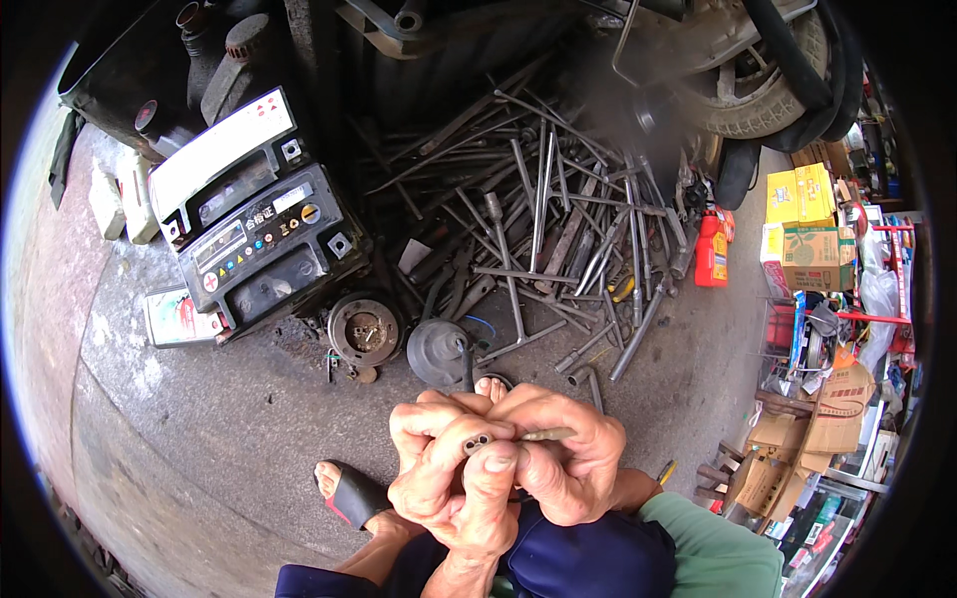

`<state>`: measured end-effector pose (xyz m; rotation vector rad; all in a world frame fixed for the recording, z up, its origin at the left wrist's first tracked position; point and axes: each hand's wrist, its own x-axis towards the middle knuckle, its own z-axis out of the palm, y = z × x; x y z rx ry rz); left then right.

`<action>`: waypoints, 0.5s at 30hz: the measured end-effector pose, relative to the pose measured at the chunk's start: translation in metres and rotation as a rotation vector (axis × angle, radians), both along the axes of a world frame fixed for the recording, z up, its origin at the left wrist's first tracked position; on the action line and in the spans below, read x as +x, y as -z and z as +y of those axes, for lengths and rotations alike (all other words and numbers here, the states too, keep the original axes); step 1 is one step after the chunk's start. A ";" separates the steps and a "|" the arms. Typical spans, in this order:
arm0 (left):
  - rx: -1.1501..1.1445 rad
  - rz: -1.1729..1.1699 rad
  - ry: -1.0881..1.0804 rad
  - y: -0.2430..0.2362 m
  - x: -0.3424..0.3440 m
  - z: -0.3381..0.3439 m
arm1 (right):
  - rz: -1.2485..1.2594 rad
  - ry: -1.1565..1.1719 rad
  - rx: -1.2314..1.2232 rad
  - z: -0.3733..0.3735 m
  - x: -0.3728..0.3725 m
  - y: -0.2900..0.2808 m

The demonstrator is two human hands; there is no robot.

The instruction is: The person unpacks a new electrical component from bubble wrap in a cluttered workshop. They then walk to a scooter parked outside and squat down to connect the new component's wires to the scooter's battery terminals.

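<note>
Both hands meet close together in front of me, above my knees. My left hand (444,473) is closed, pinching a small metal piece with two round holes (478,445) between thumb and finger. Beside it, my right hand (573,458) is closed on a thin brownish strip (548,435), whose tip sticks out over the fingers. The strip's other end lies by the left fingertips; whether the two pieces touch is hidden. Just beyond the hands a grey metal funnel-shaped part (436,351) rests on the ground, near a round dirty metal dish (366,331).
A large heap of wrenches and metal rods (558,219) spreads ahead. Black batteries (264,234) stand at the left. A wheel (763,90) is at the far right, near a red bottle (711,249). Cardboard boxes (817,259) and shelves line the right side.
</note>
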<state>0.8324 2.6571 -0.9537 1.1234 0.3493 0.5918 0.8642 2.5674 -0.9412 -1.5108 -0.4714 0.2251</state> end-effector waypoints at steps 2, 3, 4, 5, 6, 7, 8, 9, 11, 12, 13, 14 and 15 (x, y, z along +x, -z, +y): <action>-0.029 0.045 -0.017 0.000 0.000 -0.002 | -0.012 0.039 -0.003 0.004 0.001 0.001; -0.045 0.069 -0.025 0.001 -0.001 -0.002 | 0.149 0.090 0.024 0.005 -0.003 -0.003; -0.095 0.095 -0.014 0.001 -0.001 -0.004 | 0.222 0.112 0.056 0.007 -0.002 -0.003; -0.111 0.117 -0.004 0.002 -0.001 -0.003 | 0.278 0.134 0.040 0.008 -0.001 -0.004; -0.113 0.139 -0.004 0.003 -0.002 -0.002 | 0.332 0.135 0.039 0.008 0.000 -0.003; -0.026 0.174 -0.002 0.006 -0.001 0.002 | 0.369 0.107 0.044 0.009 0.001 -0.003; 0.016 0.192 -0.019 0.007 -0.001 0.002 | 0.410 0.074 0.073 0.008 0.004 -0.002; 0.069 0.206 -0.031 0.008 -0.001 0.002 | 0.430 0.082 0.148 0.010 0.003 -0.001; 0.161 0.221 -0.065 0.009 -0.001 0.001 | 0.438 0.123 0.225 0.012 0.005 0.000; 0.194 0.223 -0.077 0.010 -0.001 0.001 | 0.414 0.146 0.210 0.013 0.005 0.001; 0.236 0.233 -0.092 0.011 0.000 0.001 | 0.401 0.157 0.214 0.013 0.005 0.001; 0.259 0.236 -0.101 0.013 0.000 0.001 | 0.381 0.155 0.150 0.012 0.005 0.001; 0.291 0.248 -0.114 0.014 0.001 0.001 | 0.373 0.139 0.104 0.011 0.005 0.001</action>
